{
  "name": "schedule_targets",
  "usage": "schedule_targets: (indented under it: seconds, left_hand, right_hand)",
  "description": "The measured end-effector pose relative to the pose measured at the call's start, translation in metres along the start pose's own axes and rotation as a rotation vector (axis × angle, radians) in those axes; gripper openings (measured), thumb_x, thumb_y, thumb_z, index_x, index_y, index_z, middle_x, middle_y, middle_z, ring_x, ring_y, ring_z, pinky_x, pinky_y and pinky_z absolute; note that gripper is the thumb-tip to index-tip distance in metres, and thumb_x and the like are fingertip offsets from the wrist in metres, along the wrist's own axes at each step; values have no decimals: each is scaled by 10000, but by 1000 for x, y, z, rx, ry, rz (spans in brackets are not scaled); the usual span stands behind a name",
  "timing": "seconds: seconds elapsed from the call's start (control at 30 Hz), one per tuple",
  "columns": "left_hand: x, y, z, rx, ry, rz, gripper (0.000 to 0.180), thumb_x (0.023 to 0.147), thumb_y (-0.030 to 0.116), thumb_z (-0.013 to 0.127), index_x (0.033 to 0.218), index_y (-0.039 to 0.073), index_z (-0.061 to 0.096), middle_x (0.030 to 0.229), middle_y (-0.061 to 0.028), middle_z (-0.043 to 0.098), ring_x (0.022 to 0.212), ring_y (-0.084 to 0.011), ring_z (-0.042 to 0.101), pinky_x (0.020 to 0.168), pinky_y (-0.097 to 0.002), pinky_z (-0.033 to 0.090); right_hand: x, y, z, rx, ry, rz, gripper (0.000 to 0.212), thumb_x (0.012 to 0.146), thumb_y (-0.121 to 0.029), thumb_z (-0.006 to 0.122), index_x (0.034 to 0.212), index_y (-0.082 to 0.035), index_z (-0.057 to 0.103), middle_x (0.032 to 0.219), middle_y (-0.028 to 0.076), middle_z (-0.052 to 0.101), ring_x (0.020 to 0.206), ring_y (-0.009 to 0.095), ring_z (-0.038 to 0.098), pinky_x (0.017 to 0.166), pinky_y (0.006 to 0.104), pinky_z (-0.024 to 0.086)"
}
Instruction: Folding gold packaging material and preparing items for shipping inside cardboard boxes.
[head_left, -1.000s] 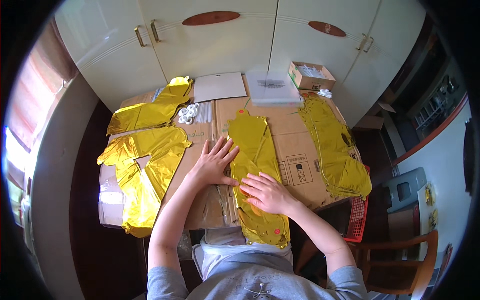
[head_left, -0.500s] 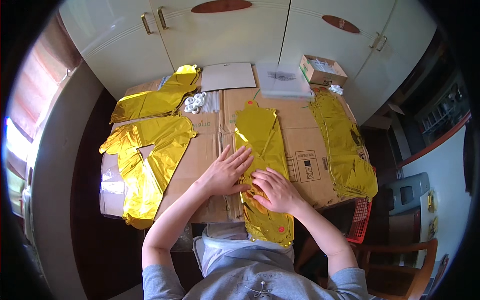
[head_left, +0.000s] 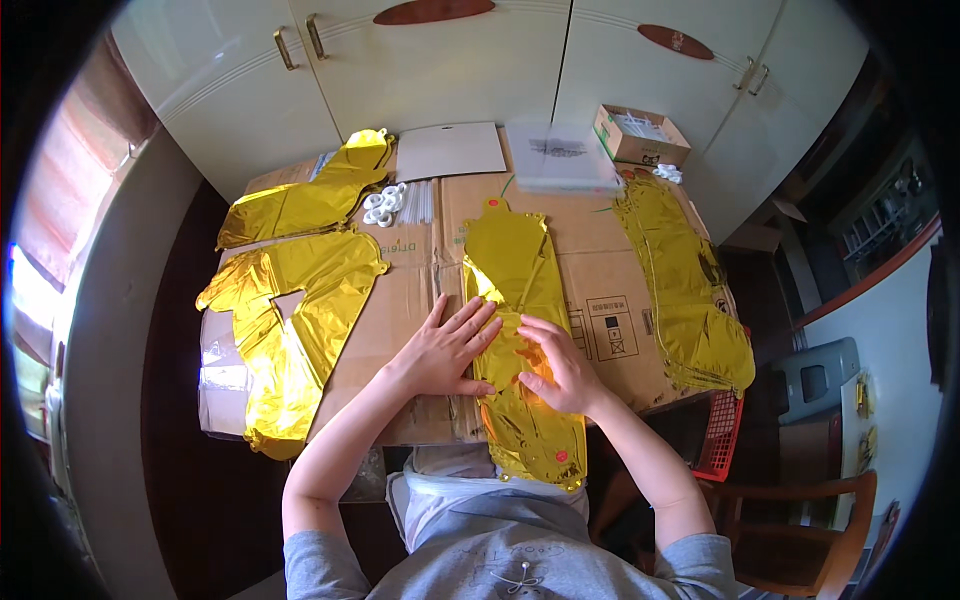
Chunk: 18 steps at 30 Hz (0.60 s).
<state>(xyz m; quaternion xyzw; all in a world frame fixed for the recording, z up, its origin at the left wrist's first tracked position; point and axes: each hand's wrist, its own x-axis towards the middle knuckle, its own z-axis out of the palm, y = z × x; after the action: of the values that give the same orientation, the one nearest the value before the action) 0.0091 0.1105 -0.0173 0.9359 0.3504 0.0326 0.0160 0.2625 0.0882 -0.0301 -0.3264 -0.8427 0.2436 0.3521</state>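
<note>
A flat gold foil balloon (head_left: 512, 250) lies lengthwise in front of me, its lower end hanging over the near table edge. It has a red dot near each end. My left hand (head_left: 445, 352) rests flat on its left side, fingers spread and pointing away from me. My right hand (head_left: 560, 372) is over the balloon's right half, fingers apart and curved, with nothing held in them. The foil between the two hands looks creased.
Cardboard (head_left: 410, 330) covers the table. More gold foil balloons lie left (head_left: 300, 330) and right (head_left: 680, 290). White ribbon rolls (head_left: 383, 205), clear straws (head_left: 416, 203), a grey board (head_left: 452, 152), a clear plastic bag (head_left: 560, 155) and a small carton (head_left: 640, 137) sit toward the back.
My right hand has lifted slightly and turned, its fingers now pointing more away from me. My left hand stays nearly in place on the foil.
</note>
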Motion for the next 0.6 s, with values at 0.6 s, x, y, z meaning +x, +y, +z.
schedule_targets:
  seconds: [0.6]
  left_hand:
    - [-5, 1, -3, 32, -21, -40, 1068, 750, 823, 453, 1499, 81, 283, 1565, -137, 243, 1462, -298, 183, 1127, -648, 110]
  right_hand:
    - [2, 0, -1, 1, 1, 64, 595, 876, -351, 647, 1349, -50, 449, 1425, 198, 405, 1322, 359, 398, 1099, 441, 329]
